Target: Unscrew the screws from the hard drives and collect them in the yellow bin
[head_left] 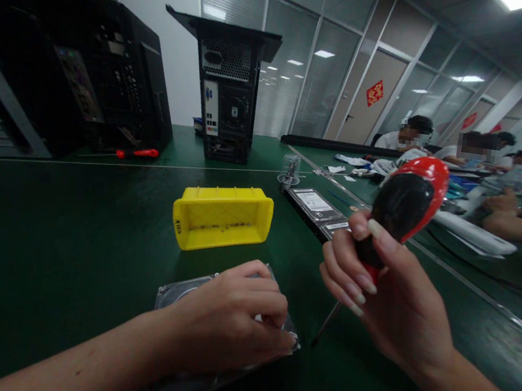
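Observation:
A hard drive lies on the green table in front of me, its silver surface largely covered by my left hand and forearm. My left hand rests on the drive, fingers curled and the thumb tip at its right corner. What those fingertips pinch, if anything, is hidden. Raised to the right of the drive, my right hand is wrapped round the red and black handle of a screwdriver. Its shaft slants down to the left, and the tip shows just right of the drive, apart from it.
Beyond the drive sits a yellow plastic bin. More hard drives lie near a clear plastic cup. Computer cases stand at the back and left, with a red-handled screwdriver nearby. People work at the right.

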Demonstrator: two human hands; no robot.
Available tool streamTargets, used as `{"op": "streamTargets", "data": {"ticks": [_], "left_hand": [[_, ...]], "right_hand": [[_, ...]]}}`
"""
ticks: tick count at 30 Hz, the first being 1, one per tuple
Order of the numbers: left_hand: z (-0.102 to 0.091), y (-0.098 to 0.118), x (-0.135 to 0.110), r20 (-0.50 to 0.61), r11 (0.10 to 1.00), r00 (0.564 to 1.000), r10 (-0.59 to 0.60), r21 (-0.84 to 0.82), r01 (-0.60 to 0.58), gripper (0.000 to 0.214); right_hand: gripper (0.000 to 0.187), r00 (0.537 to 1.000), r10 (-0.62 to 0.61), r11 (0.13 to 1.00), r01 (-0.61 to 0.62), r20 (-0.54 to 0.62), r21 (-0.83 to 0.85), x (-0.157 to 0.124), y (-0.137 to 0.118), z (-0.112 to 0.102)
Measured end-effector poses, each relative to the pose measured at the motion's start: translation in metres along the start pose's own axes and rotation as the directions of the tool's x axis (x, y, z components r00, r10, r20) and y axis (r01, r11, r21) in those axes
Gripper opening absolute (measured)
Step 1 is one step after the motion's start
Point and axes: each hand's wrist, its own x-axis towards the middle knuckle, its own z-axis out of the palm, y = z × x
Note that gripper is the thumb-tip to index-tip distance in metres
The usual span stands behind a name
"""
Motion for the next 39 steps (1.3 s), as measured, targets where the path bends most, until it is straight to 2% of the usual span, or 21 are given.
{"op": "streamTargets", "data": {"ticks": [7,19,32,34,37,39], "left_hand": [[0.0,-0.003,-0.003,-0.009,1.0,1.0,-0.021,-0.02,0.02,0.006],[0.002,-0.003,-0.003,0.007,0.999,1.0,0.021,0.039,-0.021,0.015],[0.002,-0.005,-0.004,0.049,0.997,0.997,-0.066,-0.037,0.067,0.011],[0.001,-0.004,-0.003,0.11,0.992,0.988,-0.109,-0.055,0.115,0.022],[-0.003,-0.003,0.0,0.219,0.976,0.959,-0.18,-0.084,0.203,0.051],[-0.005,-0.002,0.001,0.261,0.966,0.942,-0.212,-0.093,0.243,0.054]], "right_hand": [[0.018,1.0,-0.018,1.0,0.018,-0.01,-0.003,0.0,-0.001,-0.001],[0.015,0.989,-0.113,0.993,0.114,0.098,-0.005,-0.002,0.006,0.0],[0.015,0.984,-0.121,0.992,0.124,0.129,-0.016,-0.005,0.009,0.001],[0.015,0.984,-0.116,0.992,0.12,0.132,-0.024,-0.005,0.01,0.001],[0.015,0.984,-0.115,0.992,0.12,0.139,-0.03,-0.005,0.01,0.002],[0.015,0.983,-0.119,0.992,0.125,0.142,-0.032,-0.004,0.01,0.002]]}}
